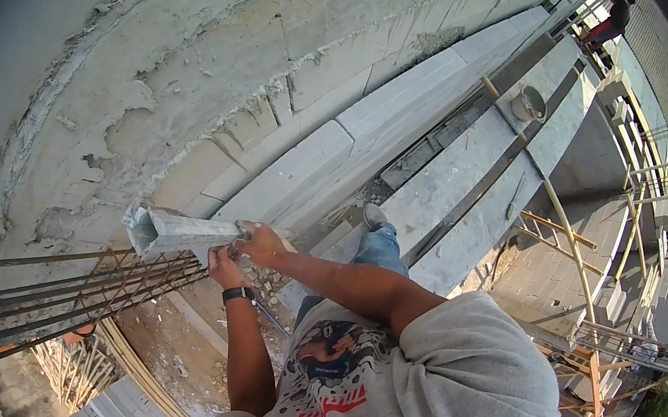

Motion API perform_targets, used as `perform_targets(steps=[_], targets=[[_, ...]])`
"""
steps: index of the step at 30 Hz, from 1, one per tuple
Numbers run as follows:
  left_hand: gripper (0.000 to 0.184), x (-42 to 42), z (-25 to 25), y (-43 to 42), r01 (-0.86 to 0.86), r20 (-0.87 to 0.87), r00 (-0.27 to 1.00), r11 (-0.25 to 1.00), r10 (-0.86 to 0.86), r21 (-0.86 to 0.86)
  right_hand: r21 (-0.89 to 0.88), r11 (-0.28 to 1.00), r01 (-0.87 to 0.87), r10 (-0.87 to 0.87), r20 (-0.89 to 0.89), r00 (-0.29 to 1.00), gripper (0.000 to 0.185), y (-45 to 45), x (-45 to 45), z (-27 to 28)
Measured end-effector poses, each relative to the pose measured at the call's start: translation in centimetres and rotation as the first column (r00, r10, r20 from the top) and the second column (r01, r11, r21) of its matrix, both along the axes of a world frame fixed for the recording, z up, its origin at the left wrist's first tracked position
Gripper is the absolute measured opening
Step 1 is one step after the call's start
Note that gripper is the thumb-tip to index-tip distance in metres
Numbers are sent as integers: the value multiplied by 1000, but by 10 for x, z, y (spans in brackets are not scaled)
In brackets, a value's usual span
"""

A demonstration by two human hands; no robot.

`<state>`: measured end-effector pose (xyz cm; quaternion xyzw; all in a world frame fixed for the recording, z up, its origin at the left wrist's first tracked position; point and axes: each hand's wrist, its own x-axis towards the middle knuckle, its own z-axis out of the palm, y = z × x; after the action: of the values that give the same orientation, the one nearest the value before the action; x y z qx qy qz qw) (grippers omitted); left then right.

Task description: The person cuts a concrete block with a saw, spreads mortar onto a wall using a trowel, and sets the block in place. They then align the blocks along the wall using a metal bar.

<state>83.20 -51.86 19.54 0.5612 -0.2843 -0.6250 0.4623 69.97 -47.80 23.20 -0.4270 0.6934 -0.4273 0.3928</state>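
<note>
My left hand [223, 267], with a dark watch at the wrist, is closed at the near end of a long pale hollow bar [188, 234]. Beside it, my right hand [261, 245] is wrapped round the same end of the bar. Both hands are close together, and what lies between their fingers is too small to make out. The bar's open end points left, in front of the rough plastered wall [148, 120]. Just below it run several dark steel rebars [63, 289].
Scaffold planks [451, 174] run to the upper right, with a bucket [528, 105] on them. Another person [610, 24] stands at the far end. Bamboo poles [572, 244] and a wooden ladder [559, 231] are at the right. The ground is far below, with stacked blocks [135, 410].
</note>
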Motion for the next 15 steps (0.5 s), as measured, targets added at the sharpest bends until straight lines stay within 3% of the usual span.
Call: perform_targets(steps=[1, 4, 7, 10, 13, 15], targets=[[31, 1, -5, -1, -16, -32, 999, 1000, 17, 6, -10, 1000, 10, -10, -27, 1000, 60, 0, 2, -4], [36, 7, -16, 4, -19, -415, 909, 998, 44, 64, 69, 997, -47, 40, 98, 994, 61, 0, -6, 12], [38, 10, -22, 1, 41, -442, 897, 995, 5, 94, 115, 992, -52, 38, 122, 992, 62, 2, -9, 20], [38, 4, 7, -6, 43, -280, 960, 989, -2, 140, 8, 1000, -6, 6, -38, 999, 63, -5, 3, -9], [38, 6, 15, -13, 80, -195, 980, 985, -50, 152, 71, 997, -30, 26, 53, 998, 64, -6, -1, 9], [38, 8, 11, -13, 65, -224, 974, 984, -27, 163, 88, 996, -4, -1, 56, 998, 63, -5, 1, 13]])
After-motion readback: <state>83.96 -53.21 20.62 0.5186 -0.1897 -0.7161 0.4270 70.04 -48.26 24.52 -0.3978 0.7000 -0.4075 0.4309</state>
